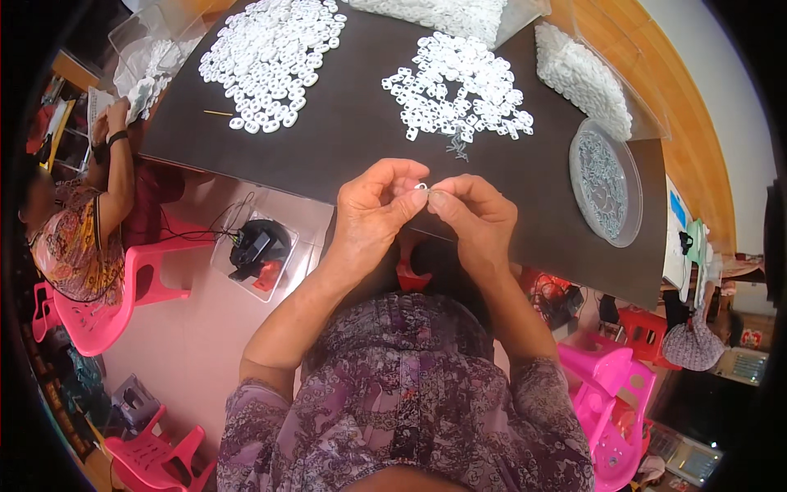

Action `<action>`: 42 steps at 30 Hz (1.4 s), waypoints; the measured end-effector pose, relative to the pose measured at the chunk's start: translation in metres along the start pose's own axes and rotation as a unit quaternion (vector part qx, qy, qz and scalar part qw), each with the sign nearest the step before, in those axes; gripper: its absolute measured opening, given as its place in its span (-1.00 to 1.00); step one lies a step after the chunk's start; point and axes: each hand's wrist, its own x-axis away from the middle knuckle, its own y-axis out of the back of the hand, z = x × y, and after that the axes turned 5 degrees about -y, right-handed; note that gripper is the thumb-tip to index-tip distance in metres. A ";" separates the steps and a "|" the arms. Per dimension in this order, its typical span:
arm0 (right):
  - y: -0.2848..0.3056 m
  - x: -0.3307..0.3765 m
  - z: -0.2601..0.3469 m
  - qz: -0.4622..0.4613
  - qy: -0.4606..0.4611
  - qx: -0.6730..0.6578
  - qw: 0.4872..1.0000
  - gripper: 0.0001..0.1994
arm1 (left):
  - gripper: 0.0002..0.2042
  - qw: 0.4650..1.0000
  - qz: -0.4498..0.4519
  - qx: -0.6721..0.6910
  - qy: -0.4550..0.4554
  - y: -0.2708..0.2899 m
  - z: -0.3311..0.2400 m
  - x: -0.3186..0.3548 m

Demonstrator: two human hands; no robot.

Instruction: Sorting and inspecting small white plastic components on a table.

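Above the near edge of the dark table, my left hand (370, 209) pinches a small white plastic piece (421, 186) between thumb and forefinger. My right hand (479, 215) meets it there with closed fingertips; what they grip is too small to make out. Just beyond my hands lies a little cluster of thin grey pins (457, 148). Behind that spreads a loose pile of small white plastic pieces (471, 90) with holes. At the far left is a larger pile of white oval pieces (275, 61), each with two openings.
A round clear tray (627, 215) of small grey parts stands at the right. Clear bins of white pieces (578, 78) line the far side. A thin yellowish stick (217, 112) lies by the oval pile. At the left, another person (82, 217) sits on a pink chair (123, 303).
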 end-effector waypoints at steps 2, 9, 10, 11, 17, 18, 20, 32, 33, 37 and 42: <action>-0.004 0.001 0.003 -0.008 -0.032 -0.008 0.999 -0.93 | -0.85 1.000 -0.005 0.003 0.000 0.003 0.001 0.001; -0.013 0.001 0.001 -0.010 -0.021 -0.017 1.000 -0.92 | -0.82 0.997 0.013 0.060 0.053 0.018 0.002 0.005; -0.012 0.000 0.000 -0.009 -0.024 -0.009 1.000 -0.92 | -0.81 0.998 0.008 0.046 0.038 0.019 0.003 0.005; -0.013 -0.001 -0.001 -0.008 -0.027 0.000 1.000 -0.92 | -0.81 0.998 0.006 0.047 0.038 0.019 0.003 0.005; -0.019 -0.001 0.002 0.013 -0.036 0.023 0.999 -0.93 | -0.82 1.000 0.017 0.000 0.017 0.024 0.001 0.008; -0.020 -0.001 0.003 0.013 -0.036 0.024 0.999 -0.93 | -0.82 1.000 0.016 -0.026 0.004 0.025 0.002 0.009; -0.022 0.000 0.004 0.006 -0.051 0.024 0.998 -0.93 | -0.83 0.999 0.014 -0.051 -0.009 0.026 0.002 0.010; -0.022 0.001 0.004 0.032 -0.080 0.036 0.996 -0.95 | -0.91 0.948 0.036 -0.273 -0.162 0.029 -0.005 0.011; -0.022 0.001 0.003 0.032 -0.080 0.036 0.996 -0.95 | -0.89 0.931 0.036 -0.299 -0.206 0.029 -0.005 0.010; -0.022 0.001 0.005 0.030 -0.050 0.048 0.997 -0.97 | -0.85 0.911 0.031 -0.305 -0.275 0.023 -0.005 0.006; -0.022 -0.001 0.010 0.037 -0.011 0.072 0.997 -0.98 | -0.88 0.941 0.025 -0.251 -0.224 0.021 -0.005 0.007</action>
